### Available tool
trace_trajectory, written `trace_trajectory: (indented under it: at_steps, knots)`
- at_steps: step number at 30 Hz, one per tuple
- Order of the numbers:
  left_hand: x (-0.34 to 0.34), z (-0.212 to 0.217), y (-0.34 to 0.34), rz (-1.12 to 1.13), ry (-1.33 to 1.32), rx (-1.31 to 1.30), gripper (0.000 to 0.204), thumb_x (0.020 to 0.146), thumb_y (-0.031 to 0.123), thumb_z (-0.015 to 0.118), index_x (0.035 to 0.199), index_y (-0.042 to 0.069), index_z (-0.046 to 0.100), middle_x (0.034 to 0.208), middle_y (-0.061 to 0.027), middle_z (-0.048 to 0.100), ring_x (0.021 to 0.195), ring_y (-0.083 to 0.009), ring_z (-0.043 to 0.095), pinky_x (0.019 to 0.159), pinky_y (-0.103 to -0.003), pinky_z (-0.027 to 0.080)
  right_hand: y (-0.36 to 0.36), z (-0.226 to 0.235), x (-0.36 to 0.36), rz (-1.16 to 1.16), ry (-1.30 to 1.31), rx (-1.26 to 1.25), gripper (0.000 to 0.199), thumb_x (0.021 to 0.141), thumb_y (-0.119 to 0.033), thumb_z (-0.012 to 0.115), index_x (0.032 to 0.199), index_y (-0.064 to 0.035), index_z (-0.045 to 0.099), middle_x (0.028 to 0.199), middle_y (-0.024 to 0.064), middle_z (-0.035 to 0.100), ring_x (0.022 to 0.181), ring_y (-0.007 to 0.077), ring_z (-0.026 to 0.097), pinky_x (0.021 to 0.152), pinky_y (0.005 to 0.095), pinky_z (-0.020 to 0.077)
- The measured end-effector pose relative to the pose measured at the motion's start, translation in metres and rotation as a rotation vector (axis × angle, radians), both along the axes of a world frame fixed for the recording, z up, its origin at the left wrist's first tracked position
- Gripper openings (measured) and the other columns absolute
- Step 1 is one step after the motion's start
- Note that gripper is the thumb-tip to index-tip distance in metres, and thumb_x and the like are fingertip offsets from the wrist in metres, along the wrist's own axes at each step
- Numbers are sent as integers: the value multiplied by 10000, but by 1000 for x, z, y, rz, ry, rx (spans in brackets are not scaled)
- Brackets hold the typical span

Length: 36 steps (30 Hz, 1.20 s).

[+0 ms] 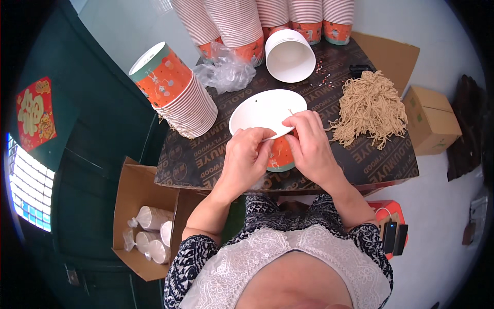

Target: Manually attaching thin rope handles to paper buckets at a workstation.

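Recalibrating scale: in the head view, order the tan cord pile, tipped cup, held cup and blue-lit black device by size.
Tan cord pile, held cup: too alike to rank
Tipped cup
Blue-lit black device

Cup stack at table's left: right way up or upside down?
Upside down: the cup stack shows a white base facing up, the green band just below it and the rims lowest.

It looks like a small workshop: stacked paper tubs (pixel 234 23) at upper centre, cord heap (pixel 371 109) at right, open carton (pixel 125 206) lower left.
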<state>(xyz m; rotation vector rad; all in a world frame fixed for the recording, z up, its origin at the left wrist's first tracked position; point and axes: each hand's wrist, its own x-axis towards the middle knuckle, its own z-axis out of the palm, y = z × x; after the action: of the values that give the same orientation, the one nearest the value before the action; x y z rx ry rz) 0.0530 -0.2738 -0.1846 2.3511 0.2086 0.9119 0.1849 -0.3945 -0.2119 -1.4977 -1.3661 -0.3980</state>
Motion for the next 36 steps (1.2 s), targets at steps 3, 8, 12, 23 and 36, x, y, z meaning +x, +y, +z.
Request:
trace_trajectory:
  at_steps: [3, 8, 12, 23, 36]
  knots:
    - [-5, 8, -5, -14, 74, -39, 124, 866, 26, 625, 977, 5, 677, 756, -164, 674, 694, -321, 654, 666, -377, 506, -2, -11, -2, 20, -27, 44, 331, 750, 75, 652, 1050, -3, 535, 1019, 161, 516, 933, 355, 515, 819, 423, 449]
    - [-13, 17, -8, -141, 325, -125, 162, 893, 31, 599, 1038, -27, 643, 792, -229, 676, 747, -364, 697, 649, -392, 537, -6, -54, 3, 79, -114, 205, 356, 725, 74, 698, 1035, -11, 544, 1033, 153, 546, 836, 323, 540, 721, 395, 464]
    - [-15, 17, -11, -170, 397, -57, 170, 872, 2, 647, 1041, -12, 659, 836, -155, 694, 771, -270, 700, 695, -337, 533, -10, -70, -2, 76, -192, 288, 318, 744, 52, 713, 1012, -34, 566, 1002, 123, 570, 796, 269, 531, 679, 351, 445]
    - [-5, 13, -9, -296, 387, 97, 73, 830, 23, 666, 899, 0, 673, 811, -157, 670, 766, -338, 664, 680, -389, 518, -13, -80, -4, 33, -278, 312, 247, 822, -19, 701, 1015, -65, 554, 973, 87, 575, 778, 243, 505, 672, 344, 414]
    - [-6, 15, 1, -332, 462, 116, 59, 826, 20, 665, 873, -11, 649, 775, -156, 659, 715, -317, 660, 636, -367, 513, -8, -68, -8, 83, -329, 297, 237, 779, -16, 687, 981, -26, 565, 1019, 99, 573, 797, 233, 539, 675, 304, 478]
